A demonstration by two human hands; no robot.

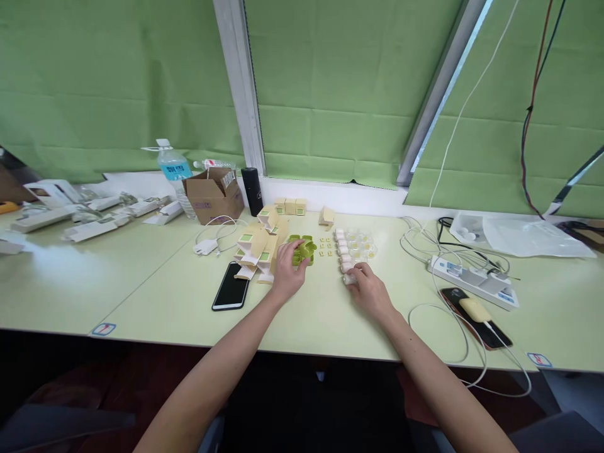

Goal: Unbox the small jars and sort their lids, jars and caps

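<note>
My left hand (289, 267) pinches a small green cup-shaped piece (306, 246) beside several like green pieces (295, 241). My right hand (370, 290) has its fingers closed on a small whitish piece (350, 279) at the near end of a row of pale pink pieces (345, 250). Between the hands lie several tiny yellow parts (326, 246) in two columns. Right of the pink row stand clear round pieces (362, 242) with yellow showing in some. Left of my left hand, cream cardboard boxes (255, 243) with green windows are piled up.
A black phone (231, 287) lies near the boxes, with a white charger (206, 246) behind. At the back stand a brown carton (214, 198), a black bottle (252, 192) and a large water bottle (177, 176). On the right are a power strip (472, 280), another phone (493, 333) and looping cables.
</note>
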